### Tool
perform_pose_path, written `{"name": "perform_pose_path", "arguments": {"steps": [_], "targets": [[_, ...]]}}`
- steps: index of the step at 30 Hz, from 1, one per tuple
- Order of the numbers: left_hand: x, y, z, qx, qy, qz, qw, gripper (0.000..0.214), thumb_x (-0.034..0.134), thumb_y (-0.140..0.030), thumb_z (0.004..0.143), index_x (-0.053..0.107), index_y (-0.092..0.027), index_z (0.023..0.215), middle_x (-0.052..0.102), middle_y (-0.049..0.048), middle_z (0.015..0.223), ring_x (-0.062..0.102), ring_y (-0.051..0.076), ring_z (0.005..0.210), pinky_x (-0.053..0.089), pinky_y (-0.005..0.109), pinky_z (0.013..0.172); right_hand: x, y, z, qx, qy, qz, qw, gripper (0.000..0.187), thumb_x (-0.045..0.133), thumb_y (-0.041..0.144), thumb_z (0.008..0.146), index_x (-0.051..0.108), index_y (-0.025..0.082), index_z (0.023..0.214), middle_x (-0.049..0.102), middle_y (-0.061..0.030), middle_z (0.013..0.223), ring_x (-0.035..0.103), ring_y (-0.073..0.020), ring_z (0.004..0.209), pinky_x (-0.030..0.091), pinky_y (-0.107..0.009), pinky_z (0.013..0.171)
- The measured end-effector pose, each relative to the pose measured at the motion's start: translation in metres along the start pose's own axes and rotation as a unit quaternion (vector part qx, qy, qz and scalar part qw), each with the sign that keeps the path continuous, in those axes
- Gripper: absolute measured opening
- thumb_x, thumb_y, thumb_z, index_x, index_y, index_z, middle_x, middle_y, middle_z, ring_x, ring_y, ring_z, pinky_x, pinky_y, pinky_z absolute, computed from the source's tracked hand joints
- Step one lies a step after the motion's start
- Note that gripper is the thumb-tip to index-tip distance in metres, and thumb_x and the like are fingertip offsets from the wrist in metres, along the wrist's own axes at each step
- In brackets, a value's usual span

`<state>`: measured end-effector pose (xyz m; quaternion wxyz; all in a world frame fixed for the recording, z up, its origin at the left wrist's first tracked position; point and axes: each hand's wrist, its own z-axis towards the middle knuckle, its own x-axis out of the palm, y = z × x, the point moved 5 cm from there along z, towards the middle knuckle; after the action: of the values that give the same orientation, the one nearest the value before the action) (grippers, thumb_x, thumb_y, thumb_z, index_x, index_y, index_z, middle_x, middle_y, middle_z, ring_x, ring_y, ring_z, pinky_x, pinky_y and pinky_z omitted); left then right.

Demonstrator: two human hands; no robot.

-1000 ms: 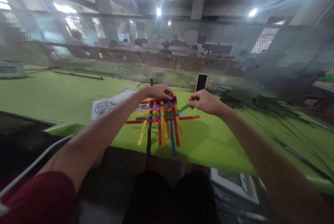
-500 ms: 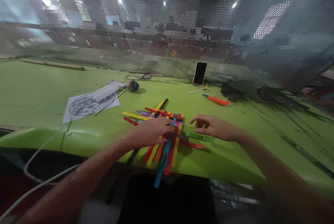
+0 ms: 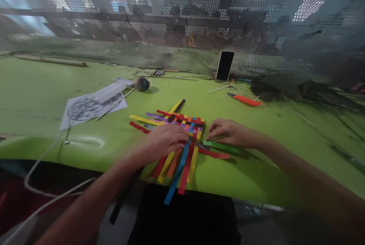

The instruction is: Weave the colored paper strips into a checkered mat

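Note:
A partly woven mat of coloured strips (image 3: 186, 120) lies before me, with loose strip ends fanning out. My left hand (image 3: 168, 138) rests over its left and lower part, fingers bent and closed at the upper part of a blue strip (image 3: 179, 172). The fingers hide some of the weave. To the right, my right hand (image 3: 228, 132) has its curled fingertips together at the left end of a green strip (image 3: 224, 146). Just below that lies a red strip (image 3: 213, 154). Red and yellow strips hang toward the table's front edge, beside the blue one.
An orange-handled knife (image 3: 246, 101) lies at the right. A phone (image 3: 225, 65) leans against the perforated metal screen (image 3: 159, 43). On the left are a printed sheet (image 3: 75, 113), a white box-like object (image 3: 107, 92), a dark ball (image 3: 142, 83) and a white cable (image 3: 45, 157). Dark leaves (image 3: 299, 89) lie at right.
My right hand has come down and closed its fingers at the green strip. My left hand stays on the mat, its thumb nearer the fingers. The camera view has tilted down.

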<state>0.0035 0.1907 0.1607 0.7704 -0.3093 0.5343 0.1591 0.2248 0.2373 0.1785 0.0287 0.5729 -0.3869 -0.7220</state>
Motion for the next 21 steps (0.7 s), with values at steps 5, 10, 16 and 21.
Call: {"name": "perform_pose_path", "arguments": {"steps": [5,10,16,21], "targets": [[0.001,-0.004,-0.003,0.002,-0.031,0.031,0.999,0.026,0.053,-0.024,0.103,0.07,-0.024,0.123,0.069,0.0054,0.132,0.064,0.022,0.121,0.05,0.041,0.106,0.013,-0.007,0.006,-0.042,-0.054,0.053,0.996,0.017,0.066,0.03,0.095,0.081,0.025,0.102,0.071,-0.0062,0.1,0.065,-0.0171,0.09,0.053,-0.033,0.083],[0.011,-0.013,-0.004,0.021,-0.025,0.104,0.994,0.034,0.049,-0.014,0.102,0.063,-0.022,0.133,0.063,0.0061,0.141,0.057,0.022,0.132,0.043,0.044,0.115,0.02,-0.003,0.013,-0.02,-0.111,0.09,0.99,0.014,0.066,0.029,0.094,0.078,0.023,0.098,0.071,-0.0057,0.099,0.065,-0.0169,0.087,0.054,-0.034,0.08],[0.01,-0.02,-0.005,0.009,-0.023,0.134,0.991,0.033,0.05,-0.009,0.099,0.067,-0.019,0.125,0.065,0.0079,0.137,0.059,0.026,0.129,0.048,0.045,0.111,0.022,0.015,0.03,0.07,-0.096,-0.033,0.992,0.009,0.063,0.017,0.092,0.07,0.018,0.086,0.067,-0.0056,0.094,0.061,-0.0196,0.09,0.049,-0.037,0.085],[0.007,-0.017,-0.01,-0.005,-0.056,0.076,0.995,0.022,0.054,-0.014,0.1,0.071,-0.017,0.113,0.067,0.0095,0.121,0.066,0.025,0.112,0.056,0.039,0.096,0.031,0.014,0.041,0.051,-0.079,-0.078,0.992,0.011,0.063,0.022,0.094,0.066,0.016,0.085,0.063,-0.0066,0.092,0.057,-0.0208,0.088,0.046,-0.036,0.082]]}}
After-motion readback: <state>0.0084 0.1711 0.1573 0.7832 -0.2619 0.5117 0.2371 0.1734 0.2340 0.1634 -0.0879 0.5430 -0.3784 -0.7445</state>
